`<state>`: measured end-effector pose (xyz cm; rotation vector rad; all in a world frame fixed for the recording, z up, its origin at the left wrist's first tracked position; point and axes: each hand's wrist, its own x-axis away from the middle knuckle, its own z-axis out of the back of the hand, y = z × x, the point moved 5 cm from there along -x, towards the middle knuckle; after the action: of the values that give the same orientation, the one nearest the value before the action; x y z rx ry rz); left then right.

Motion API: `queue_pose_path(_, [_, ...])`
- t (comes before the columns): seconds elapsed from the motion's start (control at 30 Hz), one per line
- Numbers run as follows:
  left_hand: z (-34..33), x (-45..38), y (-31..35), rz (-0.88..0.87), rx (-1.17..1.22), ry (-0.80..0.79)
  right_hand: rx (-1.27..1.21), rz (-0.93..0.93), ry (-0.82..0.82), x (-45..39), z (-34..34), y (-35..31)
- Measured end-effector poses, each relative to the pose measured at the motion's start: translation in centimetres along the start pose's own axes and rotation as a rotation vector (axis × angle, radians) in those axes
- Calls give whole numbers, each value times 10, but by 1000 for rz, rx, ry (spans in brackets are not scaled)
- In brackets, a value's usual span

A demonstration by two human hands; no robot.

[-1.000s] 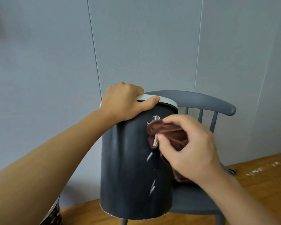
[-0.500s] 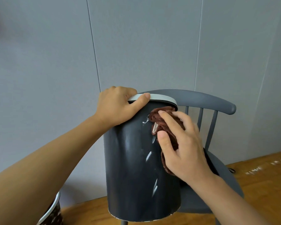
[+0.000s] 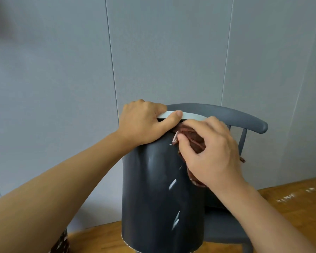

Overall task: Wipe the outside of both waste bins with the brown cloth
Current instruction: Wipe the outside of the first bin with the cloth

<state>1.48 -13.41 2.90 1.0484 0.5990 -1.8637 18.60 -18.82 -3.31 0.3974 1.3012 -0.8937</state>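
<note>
Item 1. Dark waste bin: centre of the frame, upright, matte dark wall with a pale rim band at the top. It appears to stand on the seat of the grey chair behind it, though the base contact is cut off at the bottom edge. Pale streaks run down its front wall.

Item 2. Left hand: centre, on the bin's upper rim. Fingers curled over the far side, thumb laid along the pale band; it grips the rim and steadies the bin.

Item 3. Right hand: right of centre, fingers bent around the bunched brown cloth and pressing it against the bin's wall just below the rim, close to the left thumb.

Item 4. Second bin: lower left corner, only a patterned sliver in view, apart from the first; whether it has been wiped cannot be told.

Item 5. Wooden floor: lower right.

Risks, as judged: firm strokes high on the wall could tip or slide the bin off the seat should the rim grip loosen. The wadded cloth covers little surface per pass, so the far side and lower wall may be missed. The streaks may be scratches rather than dirt.
</note>
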Motion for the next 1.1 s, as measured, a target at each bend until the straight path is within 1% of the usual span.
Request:
queue_pose_path(0.07, [-2, -1, -1, 2, 3, -1, -13, 45, -32, 12, -1, -5])
queue_pose_path(0.2, [-1, -1, -8, 17, 15, 7, -51, 211, -215, 43, -5, -18])
queue_pose_path(0.27, [0, -1, -8, 17, 10, 20, -74, 178, -190, 32, -4, -12])
queue_pose_path(0.37, [1, 0, -4, 4, 7, 25, -65, 26, -33, 3, -2, 4])
queue_pose_path(0.43, [0, 0, -4, 6, -10, 14, -60, -29, 24, 1, -4, 8])
queue_pose_path(0.47, [-1, 0, -4, 12, -15, 11, -68, -23, 14, 7, -5, 7])
queue_pose_path(0.6, [0, 0, -11, 55, -2, 11, -91, 127, -160, 34, -4, -7])
queue_pose_path(0.63, [1, 0, -12, 56, 4, 14, -93, 131, -168, 31, -3, -5])
queue_pose_path(0.77, [3, 2, -9, 15, 13, 28, -74, -37, -34, 0, 1, 14])
queue_pose_path(0.83, [2, 2, -9, 23, 9, 23, -51, -59, -26, 3, 0, 11])
queue_pose_path(0.87, [2, 2, -11, 36, 6, 19, -49, -16, -61, 10, -1, 5])
queue_pose_path(0.97, [2, 2, -16, 60, -6, 17, -68, 185, -236, 35, -3, -14])
queue_pose_path(1.0, [3, 3, -16, 58, -6, 21, -63, 208, -251, 33, -2, -13])
queue_pose_path(1.03, [4, 3, -15, 53, -7, 28, -62, 186, -228, 25, -1, -9])
queue_pose_path(1.1, [4, 3, -11, 37, -5, 30, -56, 55, -118, 5, 0, 4])
